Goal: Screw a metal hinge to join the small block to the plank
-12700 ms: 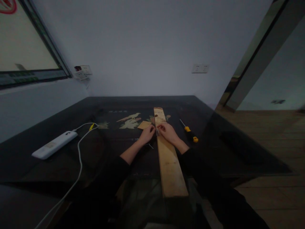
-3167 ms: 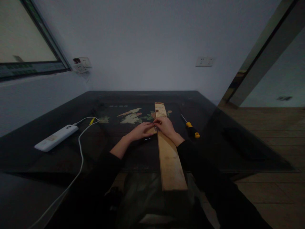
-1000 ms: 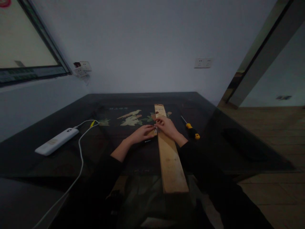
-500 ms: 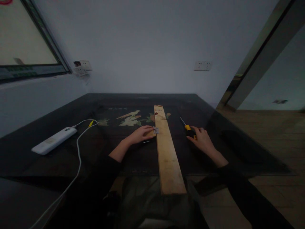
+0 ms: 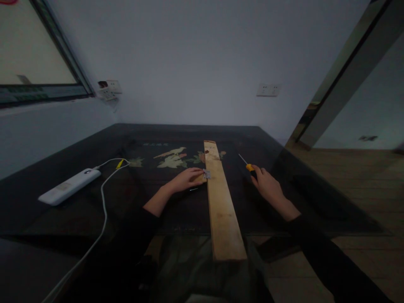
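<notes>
A long pale wooden plank (image 5: 221,208) lies lengthwise on the dark glass table (image 5: 78,210), its near end over the table's edge. A small metal hinge (image 5: 206,173) sits at the plank's left edge. My left hand (image 5: 185,180) lies with fingers stretched out, fingertips on a small wood piece beside the hinge. To the right of the plank my right hand (image 5: 265,186) has its fingers closed round the handle of a yellow and black screwdriver (image 5: 247,165), whose thin shaft points away from me.
A white power strip (image 5: 65,192) with a white cable (image 5: 102,210) lies at the left. Bird and leaf inlay shows under the glass. Wall sockets (image 5: 267,89) sit on the back wall. A wooden floor lies to the right.
My right hand left the hinge on the plank, moved right and closed on the screwdriver. My left hand stayed beside the hinge.
</notes>
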`<action>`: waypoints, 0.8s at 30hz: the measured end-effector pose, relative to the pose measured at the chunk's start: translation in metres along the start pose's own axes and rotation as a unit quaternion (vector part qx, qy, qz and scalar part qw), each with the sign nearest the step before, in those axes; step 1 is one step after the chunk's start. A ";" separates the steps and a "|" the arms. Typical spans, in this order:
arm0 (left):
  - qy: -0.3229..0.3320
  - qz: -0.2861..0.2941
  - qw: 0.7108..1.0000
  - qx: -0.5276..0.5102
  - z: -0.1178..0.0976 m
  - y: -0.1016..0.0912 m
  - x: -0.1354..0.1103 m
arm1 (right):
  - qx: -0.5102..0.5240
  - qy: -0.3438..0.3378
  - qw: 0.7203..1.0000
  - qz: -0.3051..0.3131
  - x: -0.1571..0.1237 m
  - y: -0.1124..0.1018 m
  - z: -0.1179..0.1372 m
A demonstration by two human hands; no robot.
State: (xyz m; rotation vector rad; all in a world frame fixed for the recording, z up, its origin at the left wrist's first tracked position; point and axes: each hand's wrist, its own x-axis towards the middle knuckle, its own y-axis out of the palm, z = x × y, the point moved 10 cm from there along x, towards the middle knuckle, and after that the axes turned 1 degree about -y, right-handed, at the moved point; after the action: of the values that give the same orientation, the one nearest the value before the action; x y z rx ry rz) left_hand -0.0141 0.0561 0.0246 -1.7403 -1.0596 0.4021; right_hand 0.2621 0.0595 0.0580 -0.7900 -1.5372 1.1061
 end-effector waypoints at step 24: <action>-0.001 0.010 1.000 0.006 -0.001 0.002 0.001 | 0.520 -0.157 0.790 -0.284 0.104 -0.148 0.127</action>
State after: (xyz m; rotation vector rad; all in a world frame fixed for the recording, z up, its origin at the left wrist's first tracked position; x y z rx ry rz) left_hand -0.0119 0.0559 0.0238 -1.7399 -1.0406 0.4221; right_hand 0.1218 0.0688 0.2286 0.6089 -1.0176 1.3891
